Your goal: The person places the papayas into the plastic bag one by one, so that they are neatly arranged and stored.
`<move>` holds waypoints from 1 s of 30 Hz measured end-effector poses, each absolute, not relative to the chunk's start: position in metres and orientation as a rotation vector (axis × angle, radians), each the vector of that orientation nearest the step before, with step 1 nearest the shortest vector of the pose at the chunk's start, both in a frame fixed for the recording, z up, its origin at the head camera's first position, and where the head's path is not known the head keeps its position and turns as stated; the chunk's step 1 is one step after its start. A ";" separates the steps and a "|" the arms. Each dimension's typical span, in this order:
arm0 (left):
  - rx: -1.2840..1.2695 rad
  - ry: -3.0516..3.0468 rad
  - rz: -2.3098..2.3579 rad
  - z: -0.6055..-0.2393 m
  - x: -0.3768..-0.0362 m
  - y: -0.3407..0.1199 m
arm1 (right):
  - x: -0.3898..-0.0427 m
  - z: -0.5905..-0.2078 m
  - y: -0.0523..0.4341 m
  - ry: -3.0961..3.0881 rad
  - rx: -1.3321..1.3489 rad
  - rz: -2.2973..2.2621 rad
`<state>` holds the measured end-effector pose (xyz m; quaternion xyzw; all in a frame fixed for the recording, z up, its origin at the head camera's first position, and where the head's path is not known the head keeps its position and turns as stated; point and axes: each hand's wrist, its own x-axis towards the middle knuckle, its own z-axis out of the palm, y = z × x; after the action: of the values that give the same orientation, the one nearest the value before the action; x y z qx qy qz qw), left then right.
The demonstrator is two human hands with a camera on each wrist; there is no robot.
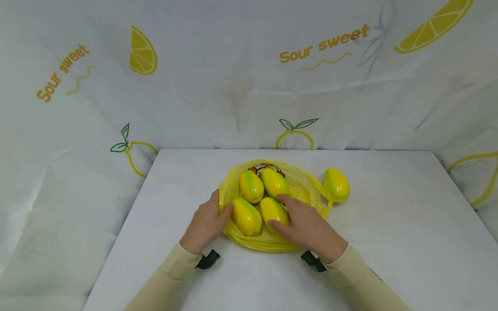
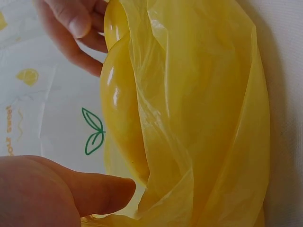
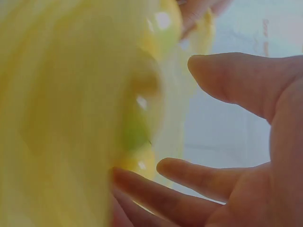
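A yellow plastic bag (image 1: 268,246) lies spread on the table with its mouth up, several yellow-green mangoes in it. My left hand (image 1: 206,222) holds the bag's left rim, thumb on the inner side beside the near-left mango (image 1: 247,217); its other fingers are mostly hidden. Over the near-right mango (image 1: 274,211) reaches my right hand (image 1: 307,224), its thumb and fingers spread apart around that fruit. In the right wrist view the thumb (image 3: 232,78) stands well away from the fingers, and the bag blurs much of the left side.
One more mango (image 1: 336,185) lies on the white table (image 1: 397,224) just right of the bag, near a bag handle. A white curtain (image 1: 218,77) with lemon prints hangs behind the table. Black curved pieces (image 1: 209,259) sit by both wrists.
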<state>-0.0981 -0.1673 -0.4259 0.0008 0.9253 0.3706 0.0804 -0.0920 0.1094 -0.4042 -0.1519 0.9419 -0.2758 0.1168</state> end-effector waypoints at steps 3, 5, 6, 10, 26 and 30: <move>-0.001 2.768 1.109 -0.426 -0.098 -0.168 | -0.096 -0.395 0.117 2.763 -0.399 -0.839; -0.003 2.763 1.111 -0.427 -0.098 -0.168 | -0.099 -0.390 0.125 2.771 -0.371 -0.860; -0.003 2.761 1.111 -0.427 -0.098 -0.168 | -0.101 -0.388 0.131 2.784 -0.349 -0.868; 0.000 2.755 1.107 -0.427 -0.098 -0.167 | -0.109 -0.380 0.156 2.847 -0.303 -0.906; -0.004 2.759 1.122 -0.428 -0.098 -0.169 | -0.141 -0.394 0.229 3.036 0.002 -0.940; 0.001 2.763 1.111 -0.429 -0.098 -0.168 | -0.145 -0.404 0.235 3.004 0.057 -0.892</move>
<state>-0.0984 -0.1682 -0.4286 0.0003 0.9247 0.3718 0.0819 -0.1455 0.2350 -0.4041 0.0182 0.9585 -0.2846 0.0038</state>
